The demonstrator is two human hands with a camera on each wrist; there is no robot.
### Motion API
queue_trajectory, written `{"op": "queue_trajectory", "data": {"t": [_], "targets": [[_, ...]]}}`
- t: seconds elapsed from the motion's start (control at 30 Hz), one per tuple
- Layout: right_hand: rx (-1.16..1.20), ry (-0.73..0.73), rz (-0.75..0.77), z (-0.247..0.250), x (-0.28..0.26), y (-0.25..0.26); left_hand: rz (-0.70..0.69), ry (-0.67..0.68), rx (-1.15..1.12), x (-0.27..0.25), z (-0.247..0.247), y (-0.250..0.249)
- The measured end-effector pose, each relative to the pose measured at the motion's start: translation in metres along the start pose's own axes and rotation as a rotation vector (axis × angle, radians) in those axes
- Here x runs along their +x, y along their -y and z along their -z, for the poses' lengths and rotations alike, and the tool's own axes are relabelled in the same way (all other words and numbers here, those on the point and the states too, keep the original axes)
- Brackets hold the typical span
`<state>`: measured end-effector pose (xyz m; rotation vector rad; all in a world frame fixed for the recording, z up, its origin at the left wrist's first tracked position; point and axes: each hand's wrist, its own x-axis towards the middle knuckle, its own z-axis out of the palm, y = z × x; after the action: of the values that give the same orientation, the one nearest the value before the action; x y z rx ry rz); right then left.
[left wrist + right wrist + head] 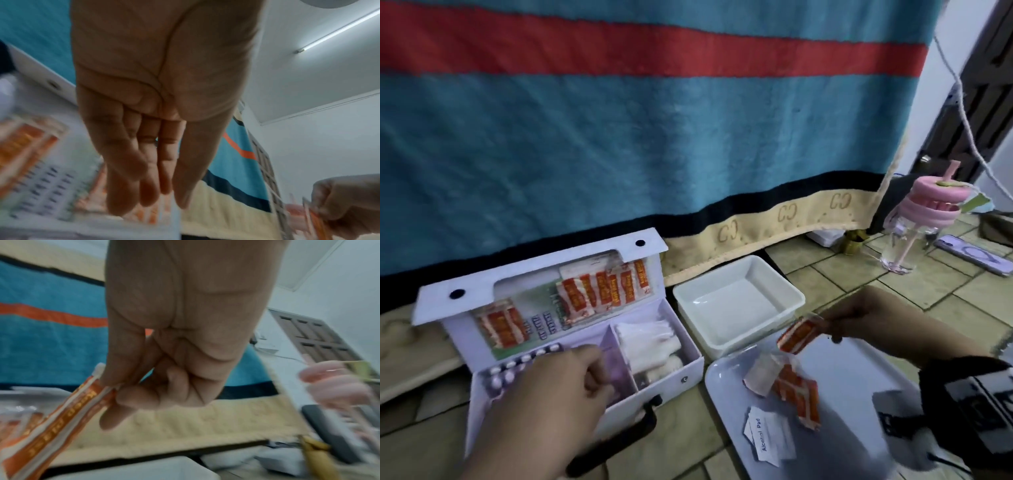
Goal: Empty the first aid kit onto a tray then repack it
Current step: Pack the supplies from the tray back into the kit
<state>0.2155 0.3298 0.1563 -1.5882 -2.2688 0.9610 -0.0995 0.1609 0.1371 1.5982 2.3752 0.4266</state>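
Observation:
The white first aid kit (681,375) lies open on the floor, with orange bandage packets (602,291) tucked in its lid. Inside are a blister pack (517,368), a purple packet (616,363) and white gauze (650,339). My left hand (599,375) reaches into the left compartment; in the left wrist view its fingers (144,186) are straight and hold nothing. My right hand (822,325) pinches a bunch of orange bandage packets (61,426) above the pale tray (859,363). On the tray lie more orange packets (798,397), a white sachet (762,371) and alcohol pads (770,442).
An empty white tub (739,301) sits behind the tray, beside the kit. A striped blue and red blanket (654,137) hangs down behind everything. A pink-lidded bottle (917,222) and a phone (976,255) are at the far right on the tiled floor.

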Motion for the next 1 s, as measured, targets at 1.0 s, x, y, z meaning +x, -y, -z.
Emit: {"op": "queue_trajectory", "data": {"t": [1.0], "targets": [[-0.235, -0.079, 0.901, -0.172, 0.089, 0.263, -0.038, -0.302, 0.155, 0.015, 0.051, 0.091]]}}
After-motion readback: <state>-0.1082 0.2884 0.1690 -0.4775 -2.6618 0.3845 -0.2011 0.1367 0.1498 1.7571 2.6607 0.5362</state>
